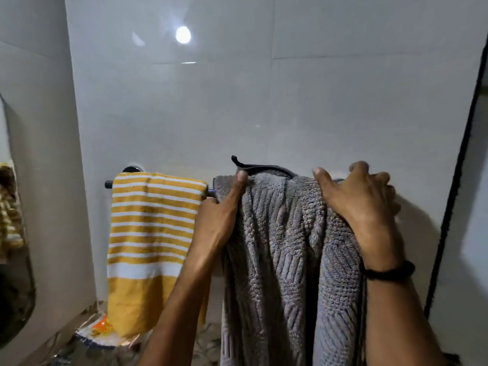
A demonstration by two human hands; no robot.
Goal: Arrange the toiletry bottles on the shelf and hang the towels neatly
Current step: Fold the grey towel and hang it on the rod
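A grey ribbed towel [280, 260] hangs over the right half of a dark towel bar [211, 192] on the white tiled wall. Its dark hanging loop sticks up at the top edge. My left hand [221, 215] pinches the towel's upper left corner at the bar. My right hand [359, 196] grips the towel's upper right part over the bar; a black band circles that wrist. A yellow and white striped towel [153, 239] hangs flat on the bar's left half. No toiletry bottles are in view.
A white wall corner juts out at the left, with another yellow patterned cloth [9, 207] at the far left edge. A dark vertical strip [454, 180] runs down the right side. An orange and white packet [101, 327] lies on the patterned surface below.
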